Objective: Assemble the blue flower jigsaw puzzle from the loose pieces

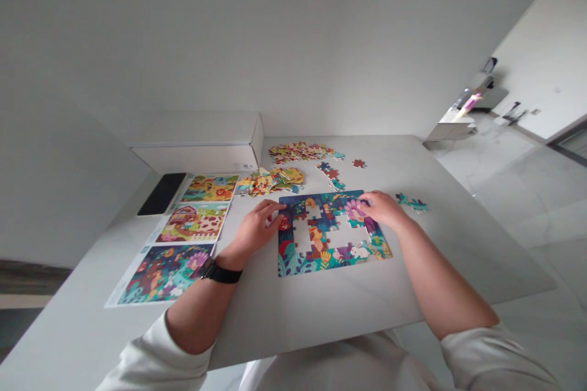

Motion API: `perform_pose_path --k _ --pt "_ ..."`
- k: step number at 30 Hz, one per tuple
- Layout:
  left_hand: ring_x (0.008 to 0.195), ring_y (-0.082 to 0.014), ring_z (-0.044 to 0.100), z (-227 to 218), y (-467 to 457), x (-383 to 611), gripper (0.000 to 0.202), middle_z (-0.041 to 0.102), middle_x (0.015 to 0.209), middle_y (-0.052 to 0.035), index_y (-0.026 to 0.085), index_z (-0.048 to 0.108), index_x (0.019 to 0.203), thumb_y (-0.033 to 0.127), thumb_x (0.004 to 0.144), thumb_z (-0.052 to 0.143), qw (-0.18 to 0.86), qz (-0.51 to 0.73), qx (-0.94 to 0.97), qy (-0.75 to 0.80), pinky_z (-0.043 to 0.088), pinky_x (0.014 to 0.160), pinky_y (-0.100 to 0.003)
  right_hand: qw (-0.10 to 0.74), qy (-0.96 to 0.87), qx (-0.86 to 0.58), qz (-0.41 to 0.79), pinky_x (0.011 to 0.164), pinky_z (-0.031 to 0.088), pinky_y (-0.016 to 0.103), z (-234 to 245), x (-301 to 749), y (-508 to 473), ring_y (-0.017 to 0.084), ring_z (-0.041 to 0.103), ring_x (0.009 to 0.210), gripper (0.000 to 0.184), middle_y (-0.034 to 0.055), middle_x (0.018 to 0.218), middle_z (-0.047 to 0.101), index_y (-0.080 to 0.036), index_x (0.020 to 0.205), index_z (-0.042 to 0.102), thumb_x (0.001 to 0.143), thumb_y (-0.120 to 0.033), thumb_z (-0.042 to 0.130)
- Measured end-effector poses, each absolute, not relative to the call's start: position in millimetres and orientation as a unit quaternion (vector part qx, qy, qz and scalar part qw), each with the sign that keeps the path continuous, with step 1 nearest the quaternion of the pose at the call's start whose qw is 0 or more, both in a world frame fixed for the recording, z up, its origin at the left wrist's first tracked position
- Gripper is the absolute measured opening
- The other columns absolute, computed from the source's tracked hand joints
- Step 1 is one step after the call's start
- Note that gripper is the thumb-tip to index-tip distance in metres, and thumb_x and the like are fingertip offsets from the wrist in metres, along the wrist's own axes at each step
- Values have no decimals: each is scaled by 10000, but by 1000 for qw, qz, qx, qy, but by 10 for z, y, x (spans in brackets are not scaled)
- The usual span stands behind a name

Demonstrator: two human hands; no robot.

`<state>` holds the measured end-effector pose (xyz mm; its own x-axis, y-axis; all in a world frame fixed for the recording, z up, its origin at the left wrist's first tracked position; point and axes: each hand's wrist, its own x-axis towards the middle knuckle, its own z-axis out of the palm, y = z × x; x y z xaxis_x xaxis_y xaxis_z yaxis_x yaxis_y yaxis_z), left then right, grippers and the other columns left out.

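Note:
A partly assembled jigsaw puzzle (326, 200) lies flat on the table, its border joined and gaps showing inside. The picture has a white rabbit, a squirrel-like animal and dark blue foliage. My left hand (257, 227), with a black watch on its wrist, touches the puzzle's upper left edge, thumb and fingers apart. On the opposite side, my right hand (384, 208) rests its spread fingertips on the upper right edge over a purple, feathery figure. Behind the puzzle is a short joined strip of pieces (331, 176); more teal pieces (411, 202) lie right of my right hand.
Two heaps of loose pieces (298, 151) (270, 181) lie toward the wall, with a single brown piece (359, 164) nearby. At left are a printed picture sheet (151, 250), a black phone (162, 194) and a white box (197, 156). The table's front edge runs near my body.

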<state>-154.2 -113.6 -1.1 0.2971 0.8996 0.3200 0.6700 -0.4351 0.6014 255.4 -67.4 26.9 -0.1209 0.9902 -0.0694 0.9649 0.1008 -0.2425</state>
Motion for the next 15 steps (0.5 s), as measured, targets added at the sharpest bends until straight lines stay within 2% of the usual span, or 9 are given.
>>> perform_pose_path --k 5,10,15 --pt "810 -165 683 -17 -1114 -1529 326 735 1239 -98 217 772 1254 373 1044 578 189 318 781 503 599 793 -323 37 -735 -670 95 1082 534 328 375 2644 -329 263 750 1229 338 116 1328 805 -217 1279 823 1001 -349 685" --pt "725 -142 626 -26 -1086 -1537 314 744 1208 -97 202 781 1230 352 1036 583 197 330 776 499 575 743 -307 55 -707 -692 135 1004 558 290 381 2590 73 236 784 1174 311 93 1264 838 -211 1253 828 986 -290 689" --pt "668 -123 588 -55 -1072 -1553 315 739 1193 -95 199 777 1237 325 1019 587 207 343 770 496 546 684 -292 31 -715 -683 146 924 567 286 364 2252 245 250 794 1132 323 80 1235 847 -226 1226 832 948 -372 757"
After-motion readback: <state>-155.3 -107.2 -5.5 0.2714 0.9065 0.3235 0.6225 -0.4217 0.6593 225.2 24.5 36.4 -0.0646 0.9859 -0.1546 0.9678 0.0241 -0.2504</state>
